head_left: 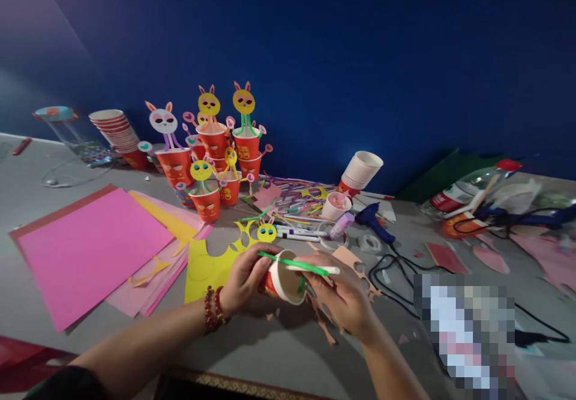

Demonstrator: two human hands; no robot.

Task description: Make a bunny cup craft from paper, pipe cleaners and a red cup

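My left hand [245,277] is wrapped around a red paper cup [269,284], whose white open mouth tilts toward the right. A long green straw [306,266] stretches across the cup's mouth, from beside my left fingers to over my right hand [344,298]. Alongside it lies a white straw [333,270]. My right fingers are closed at the cup's rim, where a short green piece [302,283] shows; their tips are partly hidden. Just behind the cup lies a yellow paper rabbit face [267,231].
Finished rabbit-face cups [207,203] stand at the back left, beside stacked cups [119,136]. Pink sheets [90,250] and cut yellow paper [198,274] lie left. A blue glue gun [375,223], its black cable [391,262], tape [369,243] and a plastic bottle [465,193] are right.
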